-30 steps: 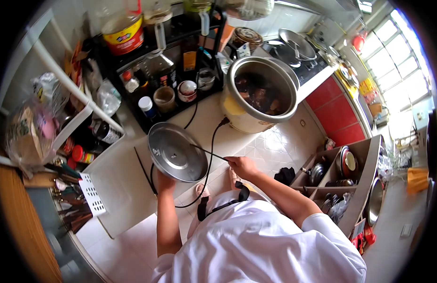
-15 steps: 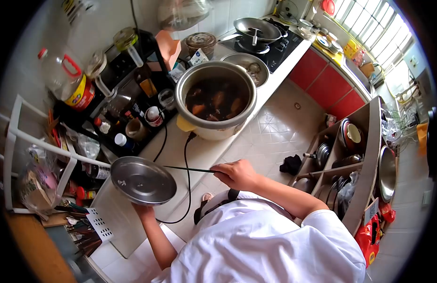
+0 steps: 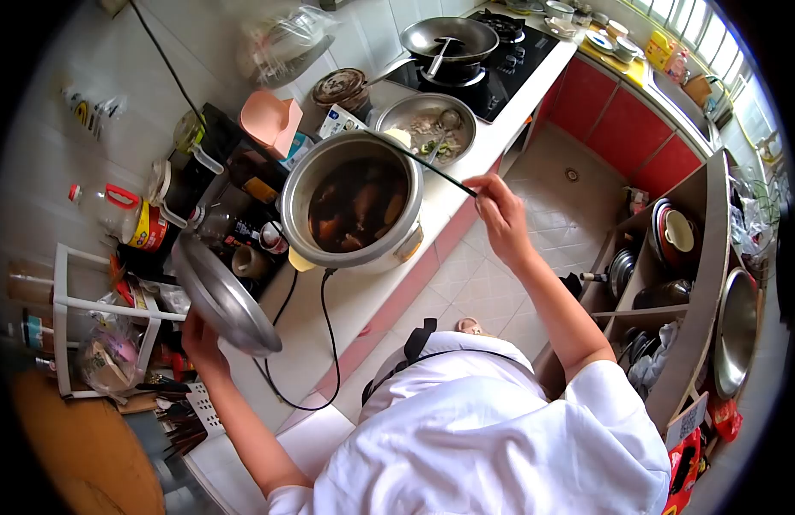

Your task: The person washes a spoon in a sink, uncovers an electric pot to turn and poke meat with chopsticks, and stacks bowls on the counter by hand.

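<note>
My left hand (image 3: pixel 202 342) grips the round metal lid (image 3: pixel 221 296) from its underside, and the lid is tilted on edge left of the pot. My right hand (image 3: pixel 498 210) is closed on the near end of dark chopsticks (image 3: pixel 432 166), whose far tips reach over the rear rim of the pot. The open electric pot (image 3: pixel 350 257) stands on the counter with dark liquid and brown pieces (image 3: pixel 359 206) in it. Just behind it sits a metal bowl (image 3: pixel 462 148) of food with a spoon in it.
A wok (image 3: pixel 449 39) rests on the black stove (image 3: pixel 522 64) at the back. Bottles and jars crowd a dark rack (image 3: pixel 243 167) on the left. A black cord (image 3: pixel 336 360) loops over the counter's front edge. Shelves of pots (image 3: pixel 702 206) stand on the right.
The lid has gone left and tipped up steeply. My right hand has moved forward and right, bringing the chopsticks from beside the lid to over the pot's rim. The view has shifted.
</note>
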Tool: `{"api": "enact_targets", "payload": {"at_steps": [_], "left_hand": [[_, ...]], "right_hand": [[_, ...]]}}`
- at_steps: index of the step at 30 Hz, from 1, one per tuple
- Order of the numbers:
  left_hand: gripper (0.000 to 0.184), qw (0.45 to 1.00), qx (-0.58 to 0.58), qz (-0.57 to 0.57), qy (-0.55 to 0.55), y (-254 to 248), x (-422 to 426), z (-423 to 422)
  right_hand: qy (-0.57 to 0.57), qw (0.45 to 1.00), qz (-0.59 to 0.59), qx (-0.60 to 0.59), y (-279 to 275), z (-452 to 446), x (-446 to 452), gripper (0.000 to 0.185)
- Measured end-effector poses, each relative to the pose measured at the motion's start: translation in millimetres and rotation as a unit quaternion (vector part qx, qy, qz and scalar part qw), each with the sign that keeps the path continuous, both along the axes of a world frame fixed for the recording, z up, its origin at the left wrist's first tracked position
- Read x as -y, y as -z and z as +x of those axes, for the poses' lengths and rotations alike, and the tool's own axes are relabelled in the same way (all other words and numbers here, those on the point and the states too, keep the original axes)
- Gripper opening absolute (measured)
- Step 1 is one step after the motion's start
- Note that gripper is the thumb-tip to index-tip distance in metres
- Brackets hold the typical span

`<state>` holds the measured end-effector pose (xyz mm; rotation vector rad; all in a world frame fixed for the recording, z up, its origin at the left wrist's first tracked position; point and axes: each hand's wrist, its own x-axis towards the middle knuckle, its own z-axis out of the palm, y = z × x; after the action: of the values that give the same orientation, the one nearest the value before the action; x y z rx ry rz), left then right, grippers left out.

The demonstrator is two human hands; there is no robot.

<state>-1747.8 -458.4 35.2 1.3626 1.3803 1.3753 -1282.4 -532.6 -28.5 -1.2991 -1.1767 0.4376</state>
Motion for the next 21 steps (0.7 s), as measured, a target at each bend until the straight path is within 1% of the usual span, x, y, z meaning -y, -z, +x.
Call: {"api": "enact_targets", "payload": {"at_steps": [1,3,4,5,6,7,8,9,11,13,15,16,17,19,21], "left_hand": [[0.036,0.998,-0.06,-0.001,0.019,-10,-6,14],[0.038,0.991,-0.123,0.019,0.05,-24,-18,37],[0.039,0.994,-0.082,0.014,0.068,-33,-23,57],[0.039,0.992,-0.102,0.006,0.069,-36,-29,66],[0.039,0.991,-0.106,0.002,0.08,-40,-36,78],[0.039,0.99,-0.109,-0.002,0.092,-42,-41,88],[0.038,0.984,-0.119,-0.016,0.13,-42,-50,88],[0.038,0.984,-0.125,-0.017,0.129,-44,-54,98],[0.036,0.975,-0.158,-0.016,0.156,-49,-60,122],[0.035,0.97,-0.18,-0.017,0.163,-53,-63,139],[0.034,0.964,-0.182,-0.006,0.194,-52,-67,153],[0.034,0.965,-0.164,-0.006,0.202,-51,-69,159],[0.034,0.964,-0.17,-0.006,0.203,-50,-71,163],[0.033,0.965,-0.159,-0.02,0.207,-50,-73,172],[0.033,0.965,-0.17,-0.016,0.198,-53,-73,180]], "right_hand": [[-0.012,1.0,0.002,-0.002,5,4,-10,0.024],[-0.026,1.0,0.003,-0.012,15,6,-28,0.026],[-0.027,0.999,0.02,-0.02,19,5,-37,0.027],[-0.029,0.998,0.036,-0.029,24,3,-43,0.029],[-0.031,0.999,0.001,-0.026,28,4,-47,0.026],[-0.033,0.999,0.0,-0.033,31,2,-53,0.026],[-0.032,0.997,-0.013,-0.066,33,-1,-58,0.025],[-0.031,0.994,-0.025,-0.099,34,-3,-64,0.023],[-0.037,0.993,-0.05,-0.1,38,-2,-72,0.022],[-0.032,0.999,-0.021,-0.029,40,-3,-79,0.027],[-0.025,0.999,-0.032,-0.028,43,-1,-85,0.027],[0.001,1.0,-0.008,0.016,46,0,-88,0.027],[0.026,0.998,0.015,0.06,49,1,-90,0.027],[0.027,0.999,0.01,0.046,49,2,-91,0.025],[0.074,0.993,0.054,0.069,49,3,-93,0.021]]}}
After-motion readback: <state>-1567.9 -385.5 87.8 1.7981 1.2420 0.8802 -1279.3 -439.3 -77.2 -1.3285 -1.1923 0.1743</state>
